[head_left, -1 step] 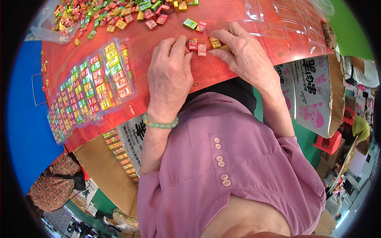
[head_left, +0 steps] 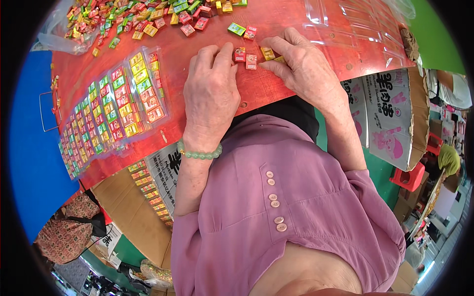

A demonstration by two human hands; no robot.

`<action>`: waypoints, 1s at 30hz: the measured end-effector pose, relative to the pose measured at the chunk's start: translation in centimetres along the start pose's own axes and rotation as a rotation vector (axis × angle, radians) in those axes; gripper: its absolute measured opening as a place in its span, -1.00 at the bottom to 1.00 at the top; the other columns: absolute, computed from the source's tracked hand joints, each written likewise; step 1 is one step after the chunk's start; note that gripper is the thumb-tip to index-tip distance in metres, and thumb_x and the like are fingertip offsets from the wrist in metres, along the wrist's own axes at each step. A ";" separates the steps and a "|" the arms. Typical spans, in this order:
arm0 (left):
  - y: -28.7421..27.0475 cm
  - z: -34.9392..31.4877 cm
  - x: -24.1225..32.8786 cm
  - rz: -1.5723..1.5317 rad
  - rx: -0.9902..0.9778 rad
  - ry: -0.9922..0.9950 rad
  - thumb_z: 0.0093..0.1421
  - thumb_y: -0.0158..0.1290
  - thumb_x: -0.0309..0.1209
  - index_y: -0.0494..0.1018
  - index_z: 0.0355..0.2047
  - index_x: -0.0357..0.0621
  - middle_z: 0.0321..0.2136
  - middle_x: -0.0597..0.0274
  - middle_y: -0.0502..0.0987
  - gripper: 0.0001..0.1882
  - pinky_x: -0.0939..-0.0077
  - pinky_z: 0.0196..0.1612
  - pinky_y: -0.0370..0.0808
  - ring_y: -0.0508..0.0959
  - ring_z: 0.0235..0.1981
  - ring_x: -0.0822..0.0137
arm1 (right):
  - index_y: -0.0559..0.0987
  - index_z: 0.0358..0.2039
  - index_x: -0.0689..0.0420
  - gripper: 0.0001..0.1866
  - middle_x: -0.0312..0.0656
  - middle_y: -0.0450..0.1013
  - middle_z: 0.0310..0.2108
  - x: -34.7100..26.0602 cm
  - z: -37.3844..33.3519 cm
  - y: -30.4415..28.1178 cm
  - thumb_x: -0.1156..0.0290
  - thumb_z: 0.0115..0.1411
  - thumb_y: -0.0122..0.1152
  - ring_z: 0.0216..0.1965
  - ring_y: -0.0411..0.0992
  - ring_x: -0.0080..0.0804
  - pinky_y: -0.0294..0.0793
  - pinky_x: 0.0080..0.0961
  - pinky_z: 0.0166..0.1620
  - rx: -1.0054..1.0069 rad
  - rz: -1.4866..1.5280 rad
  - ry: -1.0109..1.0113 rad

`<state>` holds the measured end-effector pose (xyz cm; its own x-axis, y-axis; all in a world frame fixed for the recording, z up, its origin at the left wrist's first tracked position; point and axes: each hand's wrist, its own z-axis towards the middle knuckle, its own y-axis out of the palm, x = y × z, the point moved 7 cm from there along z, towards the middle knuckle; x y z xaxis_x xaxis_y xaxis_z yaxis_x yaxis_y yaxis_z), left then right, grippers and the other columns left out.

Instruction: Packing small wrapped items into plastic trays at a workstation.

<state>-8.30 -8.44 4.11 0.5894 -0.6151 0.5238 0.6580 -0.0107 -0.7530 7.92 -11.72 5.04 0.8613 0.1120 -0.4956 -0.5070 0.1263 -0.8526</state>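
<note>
One small difference shows against the picture just before: the left hand (head_left: 212, 86) now has its index fingertip very slightly farther to the right, nearer a red box (head_left: 240, 54) on the counter (head_left: 173, 42). Its fingers are bent, with the thumb below the index finger; I cannot tell whether anything is pinched between them, or whether the fingertip touches the red box.

Everything else matches. The right hand (head_left: 308, 64) keeps its place, thumb and index finger spread around a yellow box (head_left: 267, 53); how firmly it grips, if at all, cannot be told. A second yellow box (head_left: 280, 59) lies partly hidden under that hand, and its hold is unclear too.

The other red box (head_left: 251, 61) sits between the two hands, just right of the first one and a little nearer the person. Beyond, a green box (head_left: 236, 29) and a third red box (head_left: 250, 32) lie side by side, apart from both hands. None of these has visibly shifted, so the change reads as a slight adjustment of the fingers, and the small group has the same arrangement.

Farther left, the loose pile (head_left: 143, 22) looks the same, as do the filled trays (head_left: 166, 112) on the left. Clear plastic trays (head_left: 365, 24) lie at the far right.
</note>
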 end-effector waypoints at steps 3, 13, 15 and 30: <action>0.1 0.6 0.3 0.068 -0.006 0.061 0.17 0.18 -0.59 0.53 0.02 -0.33 -0.08 -0.03 0.50 -0.63 0.16 -0.02 0.53 0.52 -0.09 -0.03 | 0.60 0.01 0.16 -0.61 -0.06 0.41 -0.23 -0.2 -0.2 0.1 0.39 0.18 0.42 -0.18 0.49 -0.04 0.52 -0.20 -0.13 -0.009 0.028 -0.014; 0.4 1.2 0.8 -0.016 -0.067 0.064 0.15 0.21 -0.59 0.55 -0.13 -0.33 -0.14 -0.02 0.51 -0.74 0.15 -0.05 0.52 0.52 -0.11 -0.03 | 0.61 -0.07 0.20 -0.66 -0.08 0.41 -0.26 -0.8 -0.4 0.1 0.43 0.15 0.44 -0.23 0.48 -0.07 0.51 -0.21 -0.17 0.000 0.097 -0.081; 0.3 0.9 0.8 -0.018 -0.053 0.062 0.15 0.22 -0.58 0.54 -0.16 -0.34 -0.17 -0.02 0.50 -0.77 0.14 -0.07 0.53 0.54 -0.13 -0.03 | 0.61 -0.07 0.20 -0.65 -0.08 0.41 -0.27 -0.9 -0.4 0.1 0.43 0.14 0.45 -0.25 0.48 -0.08 0.51 -0.22 -0.18 -0.009 0.095 -0.065; -0.3 -0.8 0.1 -0.241 -0.134 -0.023 0.09 0.28 -0.60 0.53 -0.08 -0.34 -0.15 0.00 0.52 -0.65 0.15 -0.07 0.55 0.57 -0.14 -0.03 | 0.63 -0.05 0.20 -0.67 -0.08 0.45 -0.21 -1.5 -0.9 0.4 0.40 0.18 0.41 -0.16 0.50 -0.06 0.54 -0.22 -0.11 -0.004 0.091 -0.143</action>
<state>-8.82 -9.06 4.08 0.4348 -0.5642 0.7018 0.7137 -0.2594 -0.6507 6.44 -12.70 5.33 0.7981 0.2615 -0.5428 -0.5825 0.1049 -0.8060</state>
